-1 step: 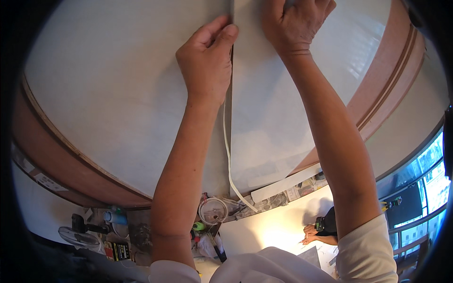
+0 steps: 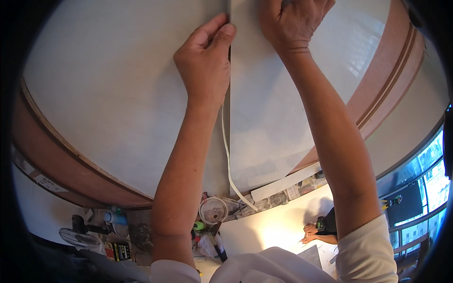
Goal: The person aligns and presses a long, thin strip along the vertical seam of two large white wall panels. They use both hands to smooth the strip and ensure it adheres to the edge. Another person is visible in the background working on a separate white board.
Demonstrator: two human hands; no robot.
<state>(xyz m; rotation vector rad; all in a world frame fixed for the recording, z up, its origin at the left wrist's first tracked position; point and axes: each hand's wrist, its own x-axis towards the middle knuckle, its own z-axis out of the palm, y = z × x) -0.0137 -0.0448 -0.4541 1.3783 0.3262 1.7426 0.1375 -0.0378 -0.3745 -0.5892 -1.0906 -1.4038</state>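
Two pale, smooth panels, a left one (image 2: 104, 94) and a right one (image 2: 269, 118), meet at a dark vertical seam. My left hand (image 2: 205, 61) is closed at the upper part of this seam, thumb and forefinger pinched together at its edge. From beneath that hand a thin white strip (image 2: 225, 151) hangs along the seam and curves right at its lower end. The strip's upper part is hidden behind the hand. Higher up, my right hand (image 2: 295, 26) lies over the right panel. Its fingertips are cut off by the picture's top edge, so what they touch cannot be seen.
Reddish-brown boards (image 2: 85, 155) border the panels. Below are a coil of pale strip (image 2: 213, 210), a fan (image 2: 80, 238), a blue container (image 2: 115, 218) and a long white board (image 2: 283, 181). Another person's hands (image 2: 309, 233) are at the lower right, near windows (image 2: 432, 184).
The whole view has shifted very slightly. Both hands keep the same pose, and the strip hangs as before.
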